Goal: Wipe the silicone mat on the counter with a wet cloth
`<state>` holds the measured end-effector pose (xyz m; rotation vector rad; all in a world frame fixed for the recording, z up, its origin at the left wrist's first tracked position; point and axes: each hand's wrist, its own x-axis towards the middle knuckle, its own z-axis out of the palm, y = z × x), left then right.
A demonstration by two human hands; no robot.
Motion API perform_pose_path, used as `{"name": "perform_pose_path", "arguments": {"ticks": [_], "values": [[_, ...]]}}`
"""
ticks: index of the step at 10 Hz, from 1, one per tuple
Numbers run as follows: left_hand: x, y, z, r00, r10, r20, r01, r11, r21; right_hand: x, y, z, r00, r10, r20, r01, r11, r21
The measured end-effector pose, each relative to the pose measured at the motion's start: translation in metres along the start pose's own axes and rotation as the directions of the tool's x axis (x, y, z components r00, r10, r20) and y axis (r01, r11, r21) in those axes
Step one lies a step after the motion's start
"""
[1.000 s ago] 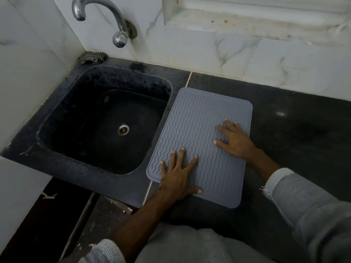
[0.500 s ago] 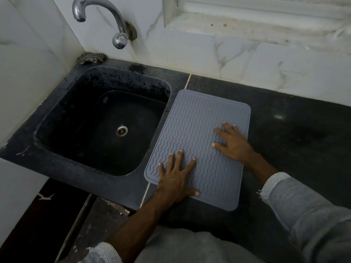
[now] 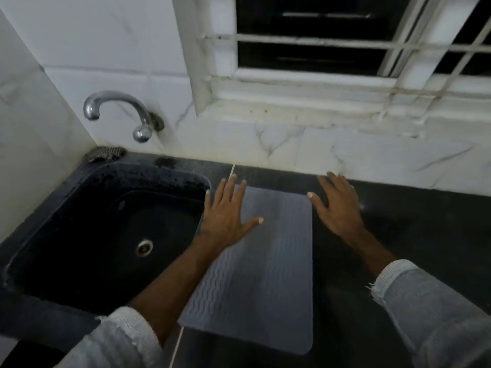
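A grey silicone mat [image 3: 260, 282] with a wavy ribbed surface lies flat on the black counter [image 3: 398, 235], just right of the sink. My left hand [image 3: 228, 213] is spread with straight fingers over the mat's far left corner. My right hand [image 3: 337, 208] is also spread flat, beside the mat's far right corner, mostly over the bare counter. Neither hand holds anything. A crumpled checked cloth [image 3: 105, 153] sits in the corner behind the sink, under the tap.
A black sink [image 3: 106, 235] with a round drain fills the left side. A chrome tap [image 3: 119, 112] juts from the white marble wall above it. A barred window [image 3: 345, 35] and its ledge are behind the counter.
Both hands slid from the mat's near half to its far end. The view tilted up, so the window now shows.
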<state>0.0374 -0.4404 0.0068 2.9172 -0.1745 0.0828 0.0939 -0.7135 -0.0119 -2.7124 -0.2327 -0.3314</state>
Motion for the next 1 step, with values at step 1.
{"name": "perform_pose_path", "arguments": {"ticks": [1], "values": [[0.0505,0.017,-0.057,0.988,0.08,-0.13,-0.071,0.995,0.073,0.0325,0.0062,-0.0481,0.988,0.02,-0.153,-0.023,1.0,-0.019]]}}
